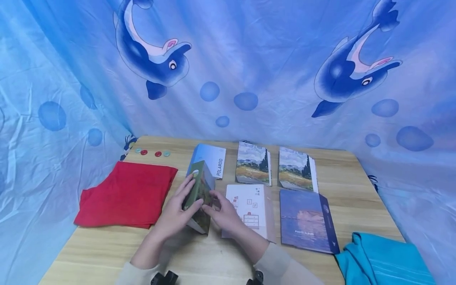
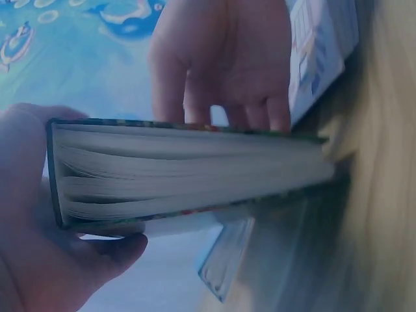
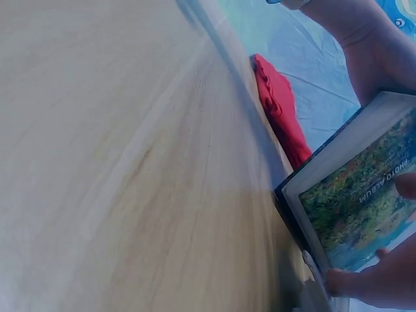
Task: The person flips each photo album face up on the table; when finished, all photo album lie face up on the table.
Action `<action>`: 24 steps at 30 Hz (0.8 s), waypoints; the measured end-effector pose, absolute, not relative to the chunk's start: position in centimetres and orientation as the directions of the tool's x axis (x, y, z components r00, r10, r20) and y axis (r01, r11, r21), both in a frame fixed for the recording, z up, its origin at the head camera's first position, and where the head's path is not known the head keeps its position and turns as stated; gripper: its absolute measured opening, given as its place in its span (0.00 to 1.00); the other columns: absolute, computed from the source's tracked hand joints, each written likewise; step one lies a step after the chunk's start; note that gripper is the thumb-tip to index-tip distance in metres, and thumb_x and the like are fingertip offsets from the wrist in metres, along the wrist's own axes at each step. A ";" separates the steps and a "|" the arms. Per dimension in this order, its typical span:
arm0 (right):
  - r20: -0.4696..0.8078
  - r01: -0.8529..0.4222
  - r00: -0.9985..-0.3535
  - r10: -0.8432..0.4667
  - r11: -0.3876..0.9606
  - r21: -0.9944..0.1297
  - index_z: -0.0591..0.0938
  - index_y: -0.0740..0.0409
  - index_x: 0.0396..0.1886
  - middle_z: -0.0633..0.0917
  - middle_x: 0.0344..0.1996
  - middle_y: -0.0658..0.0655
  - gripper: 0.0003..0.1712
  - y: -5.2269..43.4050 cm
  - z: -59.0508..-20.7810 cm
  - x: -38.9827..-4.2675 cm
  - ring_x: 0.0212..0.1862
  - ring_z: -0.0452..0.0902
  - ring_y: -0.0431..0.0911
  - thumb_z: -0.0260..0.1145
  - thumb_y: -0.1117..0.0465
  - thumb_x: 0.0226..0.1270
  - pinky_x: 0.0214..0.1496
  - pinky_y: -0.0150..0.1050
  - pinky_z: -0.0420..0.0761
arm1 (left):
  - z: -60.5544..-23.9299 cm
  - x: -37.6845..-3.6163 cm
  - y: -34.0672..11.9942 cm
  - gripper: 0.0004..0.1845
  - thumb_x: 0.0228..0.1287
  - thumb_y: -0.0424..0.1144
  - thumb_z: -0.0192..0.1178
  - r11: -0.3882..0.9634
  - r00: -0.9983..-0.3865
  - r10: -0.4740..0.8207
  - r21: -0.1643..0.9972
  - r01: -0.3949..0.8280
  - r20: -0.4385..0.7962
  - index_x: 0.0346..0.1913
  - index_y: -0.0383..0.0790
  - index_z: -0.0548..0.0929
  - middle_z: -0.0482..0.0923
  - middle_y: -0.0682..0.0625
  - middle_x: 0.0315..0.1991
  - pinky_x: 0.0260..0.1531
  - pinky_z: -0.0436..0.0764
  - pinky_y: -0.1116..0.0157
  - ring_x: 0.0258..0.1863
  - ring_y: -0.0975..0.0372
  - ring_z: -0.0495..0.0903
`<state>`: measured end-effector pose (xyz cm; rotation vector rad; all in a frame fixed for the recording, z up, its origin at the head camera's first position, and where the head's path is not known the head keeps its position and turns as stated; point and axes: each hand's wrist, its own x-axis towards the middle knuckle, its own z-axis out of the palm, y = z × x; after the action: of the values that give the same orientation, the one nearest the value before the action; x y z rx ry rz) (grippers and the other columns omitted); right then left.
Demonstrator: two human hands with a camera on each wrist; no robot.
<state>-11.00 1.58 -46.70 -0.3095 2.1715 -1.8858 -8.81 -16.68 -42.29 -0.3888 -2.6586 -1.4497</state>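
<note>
**Both hands hold a green photo album on edge**

The green photo album (image 1: 200, 194) stands tilted on the counter (image 1: 107, 245), just beside the red cloth (image 1: 126, 194). The left hand (image 1: 174, 211) wraps its spine, fingers up the cover. The right hand (image 1: 224, 213) presses the other cover, thumb and fingers curled on it. A white album (image 1: 249, 206) lies beside the right hand.
</note>
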 end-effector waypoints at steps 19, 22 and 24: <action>-0.093 0.039 -0.963 -0.255 0.211 -0.977 0.60 0.57 0.79 0.62 0.76 0.66 0.43 1.4 -46.9 -10.0 0.76 0.56 0.65 0.63 0.46 0.72 0.74 0.65 0.56 | -47.3 -10.1 -19.6 0.39 0.76 0.50 0.57 0.453 -0.994 0.064 0.890 -0.047 -0.085 0.82 0.46 0.52 0.43 0.41 0.82 0.73 0.45 0.36 0.80 0.44 0.40; -0.047 -0.017 -0.962 -0.269 0.231 -0.973 0.58 0.57 0.80 0.61 0.77 0.65 0.44 2.0 -46.6 -10.0 0.76 0.56 0.65 0.63 0.44 0.73 0.75 0.64 0.57 | -47.1 -10.3 -19.4 0.39 0.75 0.48 0.57 0.542 -0.998 0.068 0.839 0.036 -0.001 0.81 0.42 0.54 0.42 0.38 0.81 0.72 0.49 0.34 0.80 0.43 0.41; -0.014 -0.059 -0.962 -0.273 0.257 -0.965 0.58 0.57 0.80 0.62 0.77 0.64 0.45 2.5 -46.4 -10.0 0.76 0.57 0.64 0.63 0.43 0.73 0.75 0.62 0.59 | -47.0 -10.3 -19.0 0.38 0.74 0.47 0.58 0.589 -0.996 0.071 0.804 0.086 0.054 0.80 0.39 0.56 0.44 0.37 0.81 0.71 0.51 0.33 0.79 0.41 0.43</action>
<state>-10.01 2.50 -46.40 -0.3138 2.3430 -1.7860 -10.30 -18.98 -46.95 -0.1371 -2.7857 -1.4100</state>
